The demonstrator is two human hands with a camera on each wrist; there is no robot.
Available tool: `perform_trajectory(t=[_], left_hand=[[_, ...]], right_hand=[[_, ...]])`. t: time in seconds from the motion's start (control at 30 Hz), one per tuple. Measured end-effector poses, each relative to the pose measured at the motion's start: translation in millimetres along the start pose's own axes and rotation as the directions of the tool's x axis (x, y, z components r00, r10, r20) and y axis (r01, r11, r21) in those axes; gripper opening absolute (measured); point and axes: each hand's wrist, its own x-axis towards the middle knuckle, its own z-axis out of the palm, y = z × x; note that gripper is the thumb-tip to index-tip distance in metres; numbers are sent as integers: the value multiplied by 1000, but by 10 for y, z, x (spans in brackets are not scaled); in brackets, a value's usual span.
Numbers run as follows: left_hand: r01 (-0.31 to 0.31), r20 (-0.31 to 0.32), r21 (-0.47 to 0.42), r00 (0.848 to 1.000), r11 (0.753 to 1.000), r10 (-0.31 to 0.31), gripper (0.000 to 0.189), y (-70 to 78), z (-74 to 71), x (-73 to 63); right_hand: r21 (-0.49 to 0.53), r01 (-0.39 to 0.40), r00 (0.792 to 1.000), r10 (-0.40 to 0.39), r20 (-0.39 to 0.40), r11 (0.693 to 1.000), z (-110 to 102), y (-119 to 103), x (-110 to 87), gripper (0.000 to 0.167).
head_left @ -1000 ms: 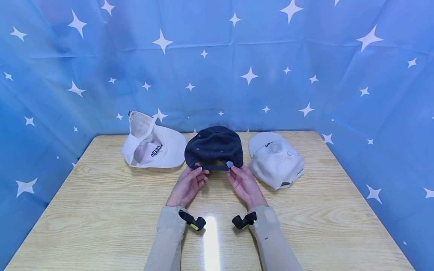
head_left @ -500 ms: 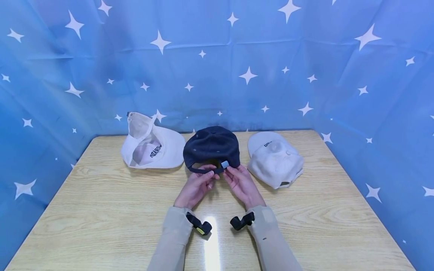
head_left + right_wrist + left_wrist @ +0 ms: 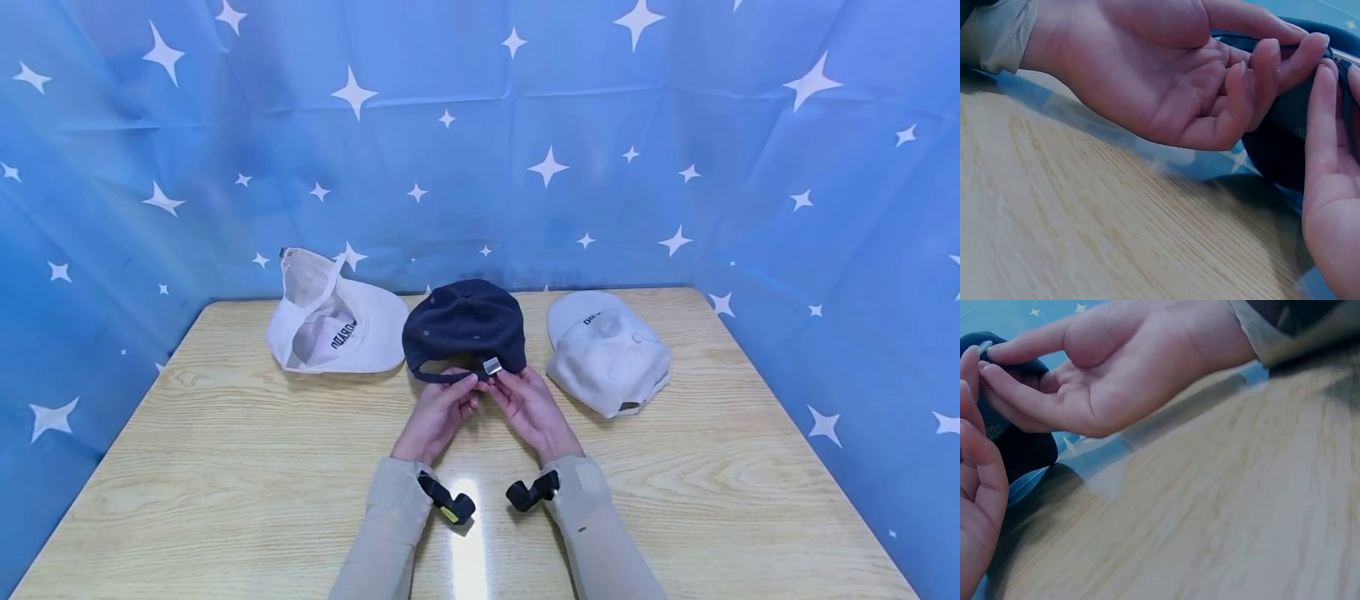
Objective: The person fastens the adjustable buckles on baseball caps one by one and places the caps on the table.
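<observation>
Navy baseball cap (image 3: 467,315): just beyond my fingers, at the far side of the desk (image 3: 225,492), its back opening facing me.
Left hand (image 3: 441,414): thumb and finger pinch the navy adjustment strap (image 3: 442,378), now close to its clasp end; half a second or so ago they came away from the strap's far left end.
Right hand (image 3: 532,414): thumb and finger pinch the strap right by the metal clasp (image 3: 492,366), which sits just above them.
Gap between hands: nearly gone; my two sets of fingertips now meet or almost meet.
Strap shape: it bows down to the left of my left fingers, where it ran straighter a second ago.
Clasp face: shows silver instead of light blue, so I judge it has tilted.
Meaning for the work: both hands now share the fastening, I judge; whether the strap has slid through the clasp I cannot tell.
Upturned white cap (image 3: 378,325): left of my left fingers, unmoved.
Pale cap (image 3: 611,367): right of my right fingers, brim pointing away, also unmoved.
</observation>
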Motion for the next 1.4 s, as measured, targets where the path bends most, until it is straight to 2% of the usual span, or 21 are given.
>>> perform_trajectory(t=[0.33,0.53,0.63,0.9,1.1,1.4], left_hand=[[12,-39,-133,999,991,-17,6,-21,49,10],[16,-34,-204,999,979,-23,9,-38,58,14],[23,-43,-192,999,981,-31,9,-47,61,17],[41,-121,-155,991,987,-60,10,-60,67,34],[27,-98,-146,994,989,-42,9,-62,76,28],[2,-105,-155,994,988,-19,8,-49,66,41]], right_hand=[[-3,22,998,-22,53,1000,-8,6,10,14],[-54,15,999,-13,43,998,-8,22,13,13],[-68,19,1000,-17,21,998,-4,28,17,15],[-135,57,998,-58,-7,989,22,33,29,21],[-120,100,993,-106,-46,988,29,35,27,22],[-185,118,992,-125,-26,976,22,49,37,26]])
